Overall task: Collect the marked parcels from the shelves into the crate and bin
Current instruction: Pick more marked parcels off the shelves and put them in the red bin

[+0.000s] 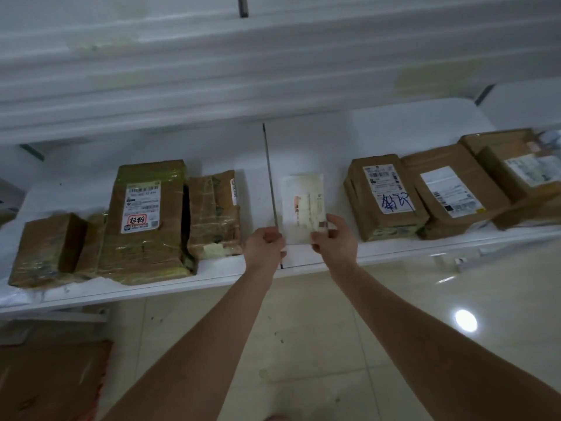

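Gripping flat white parcel at shelf edge

Left hand (266,240) and right hand (333,235) pinch the thin, smooth white envelope parcel (303,205) by its near corners; it lies on the white shelf (258,189). Taped brown cartons (145,220) at 9 o'clock, labelled boxes (385,199) at 3.

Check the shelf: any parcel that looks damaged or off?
Yes. Left of the divider, the small taped box beside the tall labelled parcel looks crumpled and torn along its top. The flat white parcel, held by both the left hand and right hand, looks intact.
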The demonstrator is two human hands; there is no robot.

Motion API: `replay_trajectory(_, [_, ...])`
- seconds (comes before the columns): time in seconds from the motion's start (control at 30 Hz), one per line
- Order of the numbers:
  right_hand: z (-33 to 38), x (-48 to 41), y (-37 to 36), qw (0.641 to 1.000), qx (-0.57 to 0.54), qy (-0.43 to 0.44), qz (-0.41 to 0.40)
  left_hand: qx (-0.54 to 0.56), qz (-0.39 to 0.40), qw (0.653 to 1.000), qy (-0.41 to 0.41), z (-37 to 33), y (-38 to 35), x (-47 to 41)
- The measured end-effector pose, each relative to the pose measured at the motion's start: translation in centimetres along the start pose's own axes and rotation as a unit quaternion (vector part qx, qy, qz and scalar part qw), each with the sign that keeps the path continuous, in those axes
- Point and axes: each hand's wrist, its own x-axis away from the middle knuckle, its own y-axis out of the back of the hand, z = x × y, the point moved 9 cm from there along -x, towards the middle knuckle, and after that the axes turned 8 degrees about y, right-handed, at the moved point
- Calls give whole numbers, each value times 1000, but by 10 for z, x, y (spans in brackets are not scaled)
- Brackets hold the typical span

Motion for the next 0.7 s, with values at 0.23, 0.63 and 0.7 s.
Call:
replay_trajectory(0.23, [-11,-57,-5,965,261,22,33,-434,-116,851,-271,-42,42,-9])
replay_trajectory(0.63, [15,4,-123,957,186,44,217,-699,-75,687,-185,1,52,-13])
replay_trajectory(0.7, [15,9,-125,961,166,12,219,-633,-99,728,-244,-12,57,-2])
